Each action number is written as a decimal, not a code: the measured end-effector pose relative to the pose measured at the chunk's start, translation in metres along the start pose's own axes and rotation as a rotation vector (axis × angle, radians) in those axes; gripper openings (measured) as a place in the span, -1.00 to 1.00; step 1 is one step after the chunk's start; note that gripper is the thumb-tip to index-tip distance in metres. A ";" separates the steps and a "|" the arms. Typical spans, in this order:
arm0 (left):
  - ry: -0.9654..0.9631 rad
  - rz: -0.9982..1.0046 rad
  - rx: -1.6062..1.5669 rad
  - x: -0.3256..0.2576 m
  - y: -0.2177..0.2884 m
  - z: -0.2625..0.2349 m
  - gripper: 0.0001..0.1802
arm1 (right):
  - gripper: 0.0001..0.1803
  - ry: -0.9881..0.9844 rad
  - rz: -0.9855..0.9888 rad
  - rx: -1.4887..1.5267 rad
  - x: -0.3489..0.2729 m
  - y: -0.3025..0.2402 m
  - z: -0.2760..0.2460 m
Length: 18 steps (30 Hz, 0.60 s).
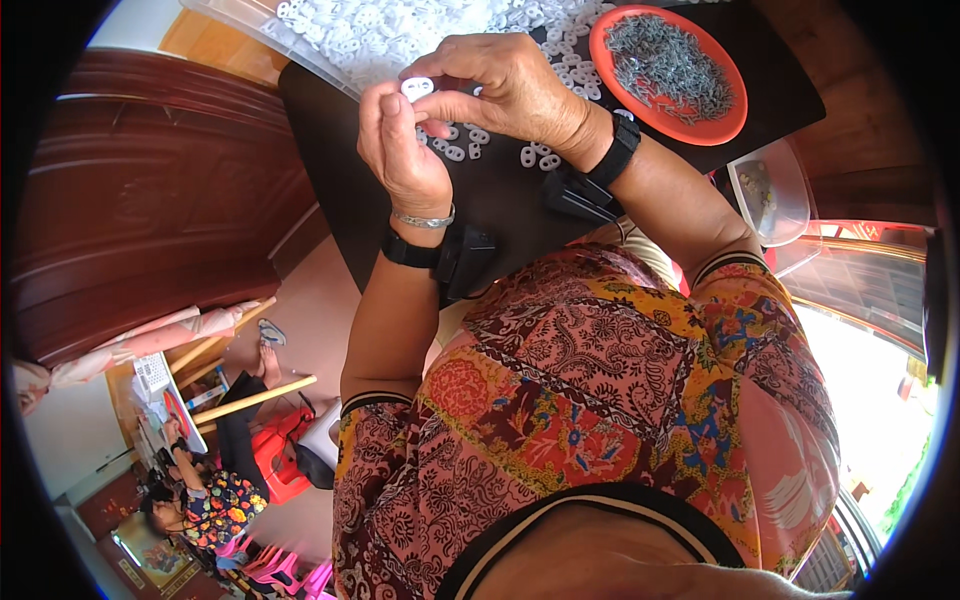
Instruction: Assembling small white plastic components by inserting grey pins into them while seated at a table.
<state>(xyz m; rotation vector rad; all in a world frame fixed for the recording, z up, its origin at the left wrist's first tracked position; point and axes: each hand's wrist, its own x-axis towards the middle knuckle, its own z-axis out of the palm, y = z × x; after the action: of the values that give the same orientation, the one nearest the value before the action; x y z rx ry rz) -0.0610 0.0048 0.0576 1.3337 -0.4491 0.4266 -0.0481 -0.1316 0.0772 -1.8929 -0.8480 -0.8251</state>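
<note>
Above the dark table, both hands meet at a small white oval plastic piece with holes (417,89). My left hand (403,155) pinches it between thumb and fingers from the left. From the right, the thumb and forefinger of my right hand (510,88) close on the same piece. Whether a screw is in the piece is too small to tell. More white plastic pieces (455,153) lie loose under and beside the hands. Beyond them, a big heap of such pieces (370,35) fills a clear bin. Right of my right hand stands an orange-red bowl (737,110) with many small grey screws (665,65).
The dark tabletop (340,150) runs under my forearms. A clear plastic container (770,200) is at the table's right. Dark wooden furniture (150,200) stands on the left. Lower left, another person (220,505) sits at a small table near red and pink stools.
</note>
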 end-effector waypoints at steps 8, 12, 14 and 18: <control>-0.037 -0.045 0.071 0.001 0.010 -0.004 -0.70 | -0.68 -0.039 -0.011 -0.071 0.003 -0.013 -0.001; -0.027 -0.122 0.028 0.002 0.008 -0.006 -0.72 | -0.75 -0.031 -0.002 -0.059 0.003 -0.011 0.002; -0.017 -0.140 -0.027 0.003 0.008 -0.006 -0.75 | -0.74 -0.042 0.025 -0.053 0.003 -0.012 0.003; 0.027 -0.202 -0.031 0.004 0.009 -0.003 -0.74 | -0.76 -0.053 0.025 -0.077 0.002 -0.010 0.003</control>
<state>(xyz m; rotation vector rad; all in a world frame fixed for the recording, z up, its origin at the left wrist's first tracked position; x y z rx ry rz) -0.0619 0.0096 0.0664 1.3267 -0.2938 0.2682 -0.0542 -0.1250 0.0819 -1.9966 -0.8341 -0.8061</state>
